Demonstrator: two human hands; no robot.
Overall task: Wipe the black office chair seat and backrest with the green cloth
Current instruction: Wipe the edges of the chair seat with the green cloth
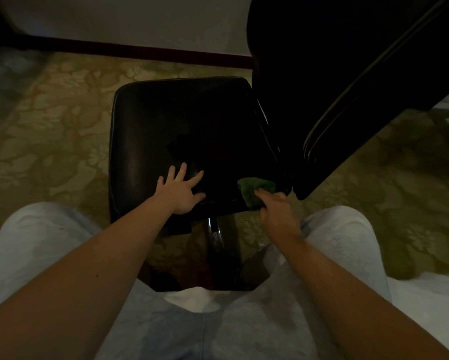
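Note:
The black office chair seat (181, 131) lies below me, with its backrest (348, 61) rising at the upper right. My left hand (180, 192) rests flat on the near part of the seat, fingers spread and straight. The green cloth (252, 189) lies bunched at the seat's near right corner, close to the joint with the backrest. My right hand (276, 211) grips the near end of the cloth with curled fingers and presses it onto the seat. The room is dim.
The chair's metal column (215, 229) and dark base show under the seat's near edge. Patterned beige carpet (49, 131) surrounds the chair. A wall with a dark baseboard (140, 50) runs behind. My knees in light grey trousers (36, 242) flank the chair.

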